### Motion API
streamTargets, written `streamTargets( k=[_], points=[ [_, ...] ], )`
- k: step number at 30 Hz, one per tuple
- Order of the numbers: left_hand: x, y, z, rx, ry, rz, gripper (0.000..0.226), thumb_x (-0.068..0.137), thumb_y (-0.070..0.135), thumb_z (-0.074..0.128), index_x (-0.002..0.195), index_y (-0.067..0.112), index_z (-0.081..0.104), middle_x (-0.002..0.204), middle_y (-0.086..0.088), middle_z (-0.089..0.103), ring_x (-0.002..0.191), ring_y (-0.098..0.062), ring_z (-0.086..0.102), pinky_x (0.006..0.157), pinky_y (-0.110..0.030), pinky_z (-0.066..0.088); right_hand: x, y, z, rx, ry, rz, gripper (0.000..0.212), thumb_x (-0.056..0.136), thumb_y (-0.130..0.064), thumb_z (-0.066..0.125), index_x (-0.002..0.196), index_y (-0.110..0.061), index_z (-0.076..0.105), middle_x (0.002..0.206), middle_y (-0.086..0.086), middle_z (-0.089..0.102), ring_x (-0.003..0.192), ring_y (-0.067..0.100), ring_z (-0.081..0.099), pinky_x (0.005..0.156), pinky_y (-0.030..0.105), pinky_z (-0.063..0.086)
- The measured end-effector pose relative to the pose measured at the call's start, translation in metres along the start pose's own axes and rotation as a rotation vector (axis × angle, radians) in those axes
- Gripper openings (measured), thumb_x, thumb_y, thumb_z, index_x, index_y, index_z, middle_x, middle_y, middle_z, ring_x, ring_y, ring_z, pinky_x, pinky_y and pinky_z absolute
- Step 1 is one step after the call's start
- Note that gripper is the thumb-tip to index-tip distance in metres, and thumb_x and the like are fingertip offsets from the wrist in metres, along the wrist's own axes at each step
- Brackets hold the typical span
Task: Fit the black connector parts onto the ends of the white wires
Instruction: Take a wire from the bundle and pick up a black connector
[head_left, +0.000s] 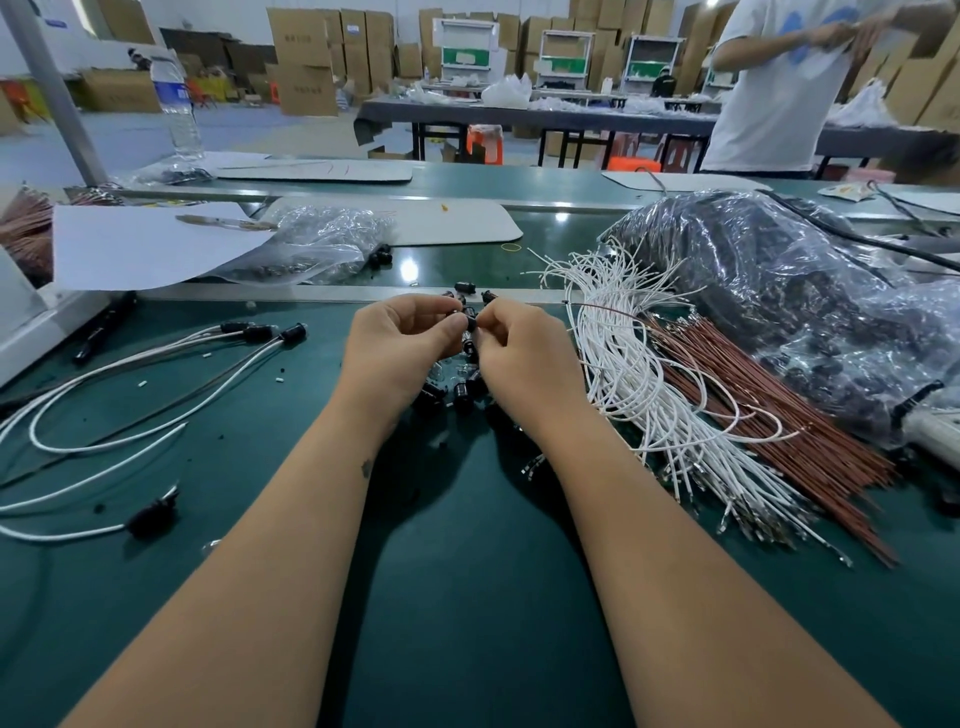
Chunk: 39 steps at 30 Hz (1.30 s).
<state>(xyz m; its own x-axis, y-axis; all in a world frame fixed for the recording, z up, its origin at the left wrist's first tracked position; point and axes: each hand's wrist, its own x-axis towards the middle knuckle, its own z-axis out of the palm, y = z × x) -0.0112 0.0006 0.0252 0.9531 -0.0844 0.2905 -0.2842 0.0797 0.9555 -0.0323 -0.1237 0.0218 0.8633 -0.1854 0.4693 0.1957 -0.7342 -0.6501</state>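
My left hand (400, 343) and my right hand (524, 348) meet above the green table, fingertips together, both pinching a small black connector part (470, 323). Beneath and behind the hands lies a loose heap of black connector parts (462, 389). A thick bundle of white wires (639, 374) with metal terminals lies just right of my right hand. On the left, several white wires with black connectors fitted (260, 332) are spread out. Whether a wire runs into the pinched part is hidden by my fingers.
Reddish-brown wires (769, 415) lie beside the white bundle. A large clear bag of dark parts (810, 301) fills the right; a smaller bag (317, 244) and white paper (140, 244) sit at left rear. A water bottle (176, 104) stands far left. A person (779, 83) stands beyond the table.
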Motion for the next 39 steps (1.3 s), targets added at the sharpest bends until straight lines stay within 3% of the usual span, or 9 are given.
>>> streamTargets(
  k=[7, 13, 17, 19, 23, 26, 30, 34, 39],
  points=[
    [0.002, -0.001, -0.003, 0.068, 0.058, 0.048, 0.021, 0.080, -0.003, 0.072, 0.086, 0.017, 0.069, 0.076, 0.000, 0.070, 0.067, -0.007, 0.065, 0.073, -0.021, 0.056, 0.003, 0.001, -0.006, 0.002, 0.073, -0.002, 0.010, 0.089, -0.020, 0.063, 0.080, -0.023, 0.064, 0.080, -0.004, 0.061, 0.071, 0.012, 0.055, 0.060, 0.025, 0.040],
    [0.008, -0.003, -0.018, 0.130, 0.281, 0.085, 0.011, 0.085, 0.015, 0.071, 0.092, 0.023, 0.068, 0.084, 0.003, 0.068, 0.075, -0.008, 0.062, 0.075, -0.024, 0.054, 0.010, 0.009, -0.028, -0.004, 0.201, 0.138, 0.014, 0.095, -0.016, 0.055, 0.084, -0.022, 0.060, 0.080, -0.004, 0.062, 0.061, 0.002, 0.052, 0.050, 0.019, 0.038],
    [0.009, -0.007, -0.014, 0.209, 0.281, 0.102, 0.013, 0.089, 0.020, 0.067, 0.102, 0.021, 0.068, 0.085, 0.003, 0.069, 0.076, -0.006, 0.062, 0.071, -0.018, 0.052, 0.016, -0.003, -0.041, 0.114, -0.143, 0.179, 0.024, 0.091, -0.026, 0.061, 0.084, -0.006, 0.073, 0.074, 0.006, 0.068, 0.056, 0.016, 0.053, 0.065, 0.027, 0.048],
    [0.010, -0.008, -0.011, 0.235, 0.294, 0.127, 0.012, 0.092, 0.023, 0.063, 0.101, 0.019, 0.069, 0.078, 0.010, 0.067, 0.066, 0.002, 0.058, 0.064, -0.013, 0.049, 0.033, -0.005, -0.051, 0.102, -0.107, 0.202, 0.023, 0.089, -0.024, 0.059, 0.090, -0.006, 0.074, 0.087, 0.010, 0.071, 0.068, 0.015, 0.057, 0.071, 0.036, 0.051],
    [0.010, -0.012, -0.004, 0.227, 0.293, 0.115, 0.012, 0.095, 0.031, 0.058, 0.088, 0.025, 0.065, 0.073, 0.009, 0.062, 0.061, -0.006, 0.052, 0.063, -0.027, 0.045, 0.085, 0.010, -0.072, -0.039, 0.102, 0.225, 0.021, 0.086, -0.007, 0.051, 0.085, -0.010, 0.072, 0.094, 0.012, 0.072, 0.076, 0.020, 0.059, 0.079, 0.043, 0.054],
    [0.011, -0.013, 0.001, 0.243, 0.278, 0.119, 0.013, 0.095, 0.032, 0.056, 0.089, 0.025, 0.065, 0.077, 0.010, 0.064, 0.069, -0.008, 0.057, 0.071, -0.031, 0.050, 0.112, 0.036, -0.064, -0.241, 0.007, 0.295, 0.036, 0.086, 0.002, 0.044, 0.111, -0.008, 0.068, 0.116, 0.012, 0.065, 0.104, 0.027, 0.059, 0.093, 0.040, 0.048],
    [0.013, -0.012, 0.004, 0.256, 0.276, 0.120, 0.013, 0.095, 0.029, 0.057, 0.086, 0.027, 0.065, 0.080, 0.011, 0.066, 0.078, -0.007, 0.060, 0.077, -0.026, 0.050, 0.117, 0.070, -0.040, -0.574, -0.164, 0.412, 0.009, 0.089, -0.006, 0.045, 0.086, -0.001, 0.052, 0.089, 0.012, 0.050, 0.081, 0.025, 0.049, 0.068, 0.035, 0.044],
    [0.015, -0.012, 0.004, 0.251, 0.268, 0.107, 0.013, 0.095, 0.028, 0.057, 0.089, 0.021, 0.067, 0.079, 0.011, 0.065, 0.073, -0.004, 0.058, 0.074, -0.022, 0.048, 0.116, 0.081, -0.028, -0.589, -0.016, 0.429, 0.011, 0.082, 0.000, 0.050, 0.074, -0.006, 0.053, 0.084, 0.011, 0.054, 0.079, 0.026, 0.048, 0.064, 0.033, 0.039],
    [0.015, -0.013, 0.003, 0.231, 0.259, 0.080, 0.015, 0.095, 0.029, 0.057, 0.091, 0.019, 0.068, 0.074, 0.012, 0.062, 0.067, -0.005, 0.053, 0.069, -0.024, 0.045, 0.115, 0.082, -0.028, -0.451, 0.136, 0.347, 0.012, 0.090, -0.009, 0.058, 0.086, -0.015, 0.067, 0.092, 0.005, 0.066, 0.095, 0.028, 0.058, 0.076, 0.038, 0.051]
  ],
)
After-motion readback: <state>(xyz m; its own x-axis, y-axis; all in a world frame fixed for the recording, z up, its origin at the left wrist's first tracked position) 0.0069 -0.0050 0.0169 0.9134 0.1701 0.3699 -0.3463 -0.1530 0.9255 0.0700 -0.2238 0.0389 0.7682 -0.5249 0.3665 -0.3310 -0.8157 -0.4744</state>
